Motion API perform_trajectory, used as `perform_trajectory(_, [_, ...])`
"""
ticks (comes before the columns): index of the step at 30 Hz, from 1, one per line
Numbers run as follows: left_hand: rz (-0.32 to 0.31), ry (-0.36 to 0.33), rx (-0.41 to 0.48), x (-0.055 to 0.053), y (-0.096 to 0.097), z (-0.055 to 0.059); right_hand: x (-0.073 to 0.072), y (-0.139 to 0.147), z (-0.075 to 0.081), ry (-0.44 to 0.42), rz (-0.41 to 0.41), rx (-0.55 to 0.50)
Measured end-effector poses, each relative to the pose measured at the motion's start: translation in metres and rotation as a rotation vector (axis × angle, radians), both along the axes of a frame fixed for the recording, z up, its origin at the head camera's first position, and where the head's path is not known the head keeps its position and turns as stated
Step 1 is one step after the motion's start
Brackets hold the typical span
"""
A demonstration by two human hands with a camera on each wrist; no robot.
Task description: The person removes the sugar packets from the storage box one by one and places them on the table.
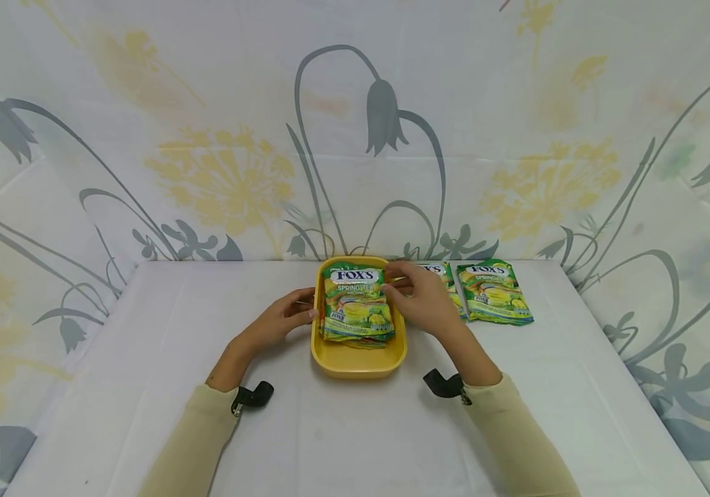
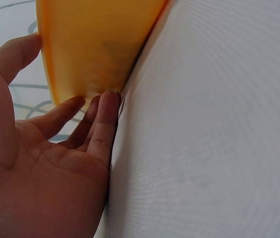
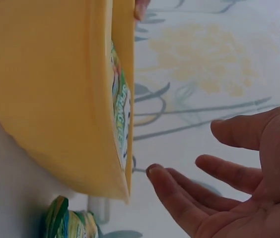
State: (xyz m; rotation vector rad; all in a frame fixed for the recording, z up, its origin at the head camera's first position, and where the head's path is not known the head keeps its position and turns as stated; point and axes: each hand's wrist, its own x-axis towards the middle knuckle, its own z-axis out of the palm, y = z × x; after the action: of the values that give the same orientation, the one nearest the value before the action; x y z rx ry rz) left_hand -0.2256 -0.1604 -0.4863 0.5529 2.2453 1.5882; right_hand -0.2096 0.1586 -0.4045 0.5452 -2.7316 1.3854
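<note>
A yellow plastic tub (image 1: 358, 366) stands at the table's back, holding a stack of green Fox's Spring Tea candy packets (image 1: 358, 304). My left hand (image 1: 277, 321) is at the tub's left side; in the left wrist view its extended fingertips (image 2: 109, 106) rest against the tub's wall (image 2: 95, 49). My right hand (image 1: 420, 297) hovers by the tub's right rim, thumb and fingers apart and nothing between them. In the right wrist view that hand (image 3: 224, 193) is beside the tub (image 3: 45, 89), with a packet's edge (image 3: 121, 116) showing inside.
Right of the tub lie two more Fox's packets, one at the far right (image 1: 494, 293) and one (image 1: 448, 273) partly hidden by my right hand. White cloth (image 1: 342, 435) covers the table. A flower-patterned sheet (image 1: 224, 103) hangs behind.
</note>
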Motion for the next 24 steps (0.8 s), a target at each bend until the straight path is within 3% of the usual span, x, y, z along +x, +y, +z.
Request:
perform_trajectory(7, [-0.003,0.007,-0.002,-0.001,0.001,0.001,0.005,-0.011,-0.006,0.001,0.009,0.052])
perform_trajectory(15, [0.002,0.007,-0.005,0.0,0.0,0.0,0.01,-0.023,-0.014,0.026,0.035,0.234])
perform_trajectory(24, [-0.002,0.004,0.009,-0.001,-0.001,-0.002,0.016,-0.034,-0.018,-0.094,0.033,0.178])
